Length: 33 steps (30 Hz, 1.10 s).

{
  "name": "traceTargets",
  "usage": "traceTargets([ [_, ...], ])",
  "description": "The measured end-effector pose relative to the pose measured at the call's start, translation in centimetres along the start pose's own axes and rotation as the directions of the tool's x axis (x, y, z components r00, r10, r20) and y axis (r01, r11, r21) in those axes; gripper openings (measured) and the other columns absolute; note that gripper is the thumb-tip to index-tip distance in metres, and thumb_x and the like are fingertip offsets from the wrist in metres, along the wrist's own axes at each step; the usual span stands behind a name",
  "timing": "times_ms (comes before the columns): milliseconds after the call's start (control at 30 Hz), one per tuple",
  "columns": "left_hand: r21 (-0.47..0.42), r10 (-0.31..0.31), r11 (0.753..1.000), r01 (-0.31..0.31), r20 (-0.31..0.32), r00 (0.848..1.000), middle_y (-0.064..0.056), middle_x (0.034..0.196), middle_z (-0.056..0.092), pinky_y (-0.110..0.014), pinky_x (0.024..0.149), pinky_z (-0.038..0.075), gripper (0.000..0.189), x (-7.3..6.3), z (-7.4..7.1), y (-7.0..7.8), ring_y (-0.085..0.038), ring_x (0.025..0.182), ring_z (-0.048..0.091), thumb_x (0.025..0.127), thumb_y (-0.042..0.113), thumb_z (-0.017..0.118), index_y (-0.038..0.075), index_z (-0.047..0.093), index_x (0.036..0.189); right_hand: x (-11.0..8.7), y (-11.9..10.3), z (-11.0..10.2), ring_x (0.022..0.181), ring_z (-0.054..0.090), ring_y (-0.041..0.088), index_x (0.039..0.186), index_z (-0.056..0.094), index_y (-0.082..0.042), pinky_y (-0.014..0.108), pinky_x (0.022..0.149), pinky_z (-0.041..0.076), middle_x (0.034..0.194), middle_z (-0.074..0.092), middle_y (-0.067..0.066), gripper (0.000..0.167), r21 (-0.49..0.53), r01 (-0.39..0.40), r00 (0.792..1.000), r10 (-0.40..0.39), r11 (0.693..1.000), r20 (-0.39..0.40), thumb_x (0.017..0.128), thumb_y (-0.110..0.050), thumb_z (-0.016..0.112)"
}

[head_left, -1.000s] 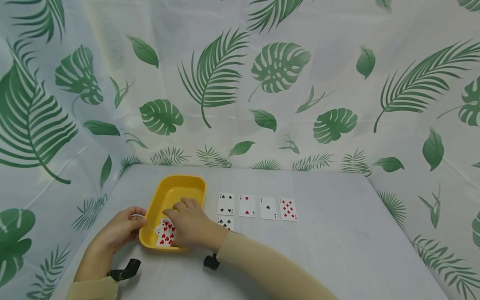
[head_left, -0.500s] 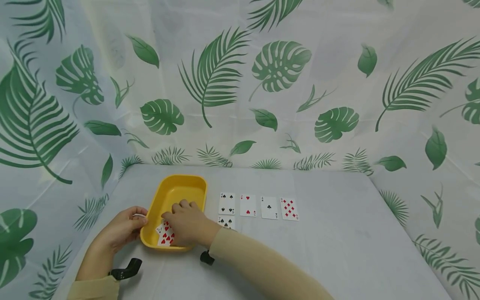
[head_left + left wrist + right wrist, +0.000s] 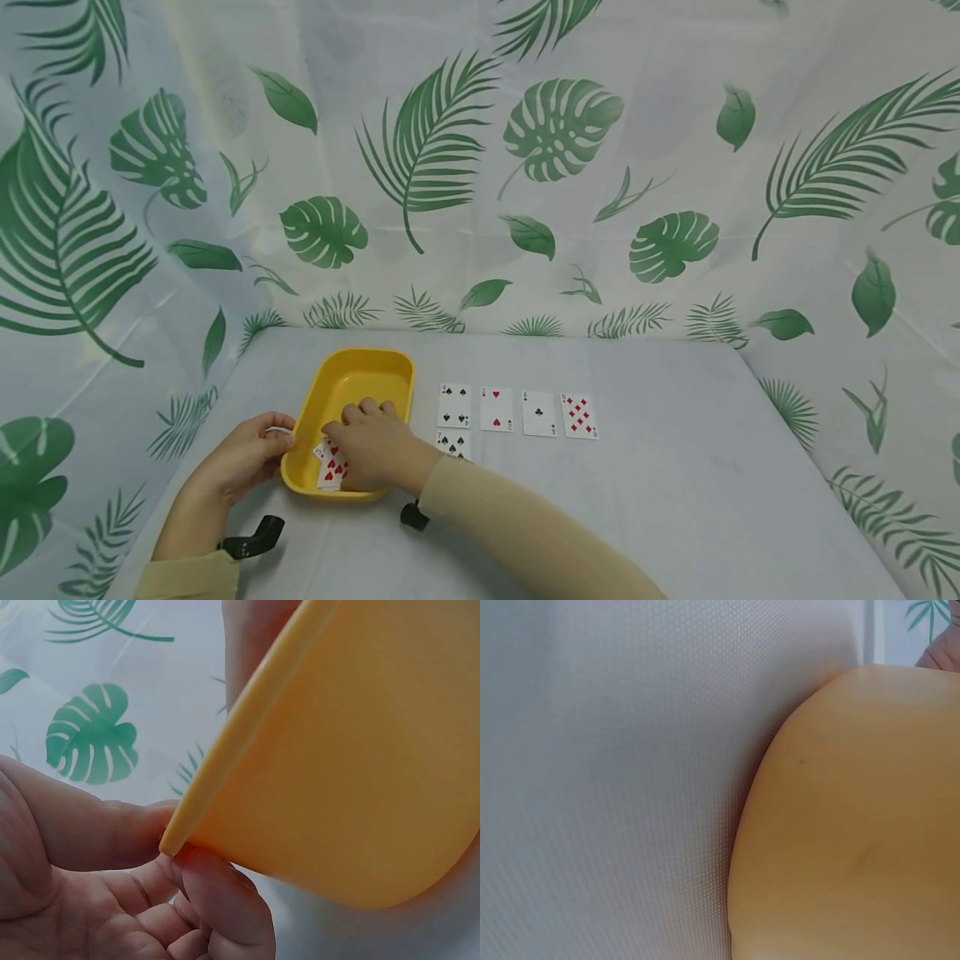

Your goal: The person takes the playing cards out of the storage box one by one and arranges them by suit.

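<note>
Two or more cards (image 3: 331,474) lay in near end of yellow tray (image 3: 369,355). Left hand (image 3: 247,454) pinched left rim (image 3: 246,726); right hand (image 3: 381,448) bent over cards, fingertips hidden, grip not determinable. Steady rim, light fingertip contact likely served best.

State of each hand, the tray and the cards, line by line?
Yellow tray: upright, cards inside.
Tray cards: face up, overlapping, partly covered.
Left hand: pinching the tray's rim.
Right hand: inside the tray, grip hidden.
Four-card row: flat, face up.
Seven of spades: face up, partly hidden.
</note>
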State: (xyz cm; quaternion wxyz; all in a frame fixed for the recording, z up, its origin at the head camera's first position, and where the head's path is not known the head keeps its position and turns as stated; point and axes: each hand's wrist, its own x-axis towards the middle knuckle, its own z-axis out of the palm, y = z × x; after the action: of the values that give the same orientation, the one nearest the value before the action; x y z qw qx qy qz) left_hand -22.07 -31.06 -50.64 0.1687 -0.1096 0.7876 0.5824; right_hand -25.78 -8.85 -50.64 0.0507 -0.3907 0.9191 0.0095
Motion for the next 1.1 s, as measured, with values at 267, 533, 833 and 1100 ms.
traceTargets([
  [267,0.002,-0.019,1.000,0.019,-0.011,1.000,-0.008,0.100,0.065,-0.032,0.072,0.055,0.035,-0.1,0.1,0.0,-0.022,0.085,0.059,0.107,0.009,0.055,-0.004,0.044,0.137,0.1,-0.1,0.0,0.125,0.050,0.016,0.151,0.054,-0.041,0.041,0.107,0.043,0.132,0.062,-0.010,0.074,-0.009,-0.001,1.000,0.002,1.000,0.007,0.086,-0.059,0.083],
  [533,0.002,-0.021,1.000,0.021,-0.011,1.000,-0.009,0.102,0.064,-0.033,0.072,0.055,0.035,-0.3,0.2,0.2,-0.023,0.085,0.059,0.107,0.010,0.054,-0.004,0.044,0.137,0.1,0.1,-0.1,0.129,0.051,0.017,0.153,0.051,-0.043,0.043,0.117,0.041,0.140,0.059,-0.012,0.075,0.074,-0.016,1.000,0.015,0.997,0.011,0.087,-0.042,0.086],
  [833,0.001,-0.010,1.000,0.010,0.007,1.000,-0.008,0.101,0.063,-0.032,0.071,0.054,0.034,0.1,0.0,-0.2,-0.022,0.084,0.059,0.108,0.010,0.053,-0.005,0.043,0.138,0.3,0.6,-0.7,0.133,0.051,0.019,0.157,0.048,-0.042,0.051,0.121,0.038,0.152,0.052,-0.009,0.085,0.204,-0.027,1.000,0.028,0.979,-0.004,0.084,-0.036,0.090],
  [1100,-0.006,-0.014,1.000,0.014,0.011,1.000,-0.007,0.101,0.063,-0.032,0.072,0.055,0.035,0.2,-0.1,-0.2,-0.021,0.084,0.059,0.108,0.011,0.053,-0.005,0.043,0.138,0.0,1.3,-1.8,0.138,0.042,0.019,0.158,0.049,-0.041,0.055,0.124,0.032,0.156,0.049,-0.009,0.090,0.289,-0.016,0.999,0.024,0.957,-0.025,0.080,-0.042,0.094],
])
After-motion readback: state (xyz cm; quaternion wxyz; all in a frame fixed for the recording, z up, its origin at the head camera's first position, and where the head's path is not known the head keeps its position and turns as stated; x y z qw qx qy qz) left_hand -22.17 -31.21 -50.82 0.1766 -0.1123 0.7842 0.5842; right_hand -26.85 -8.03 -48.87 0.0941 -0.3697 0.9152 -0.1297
